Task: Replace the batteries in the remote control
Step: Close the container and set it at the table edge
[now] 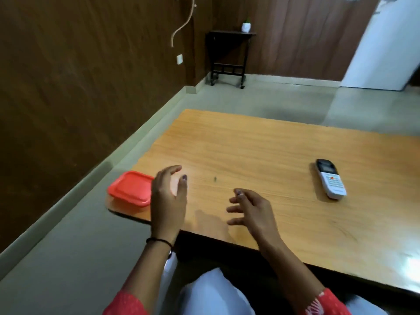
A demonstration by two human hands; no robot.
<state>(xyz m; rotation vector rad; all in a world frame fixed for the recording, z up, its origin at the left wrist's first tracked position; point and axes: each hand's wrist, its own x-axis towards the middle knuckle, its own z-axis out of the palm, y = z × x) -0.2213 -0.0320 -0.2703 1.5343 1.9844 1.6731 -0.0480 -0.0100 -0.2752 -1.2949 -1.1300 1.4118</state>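
A white remote control [330,179] with a dark top end lies face up on the right part of the wooden table [261,151]. A closed red plastic box [130,188] rests on the table's near left corner. My left hand [169,197] hovers just right of that box, fingers spread and empty. My right hand [251,209] hangs over the table's front middle, fingers apart, holding nothing, well left of the remote. No batteries show.
A tiny dark speck [214,178] lies on the table between my hands. Beyond the table is grey floor, brown wall panels, a small dark side table [228,55] with a white pot, and a white door at the right.
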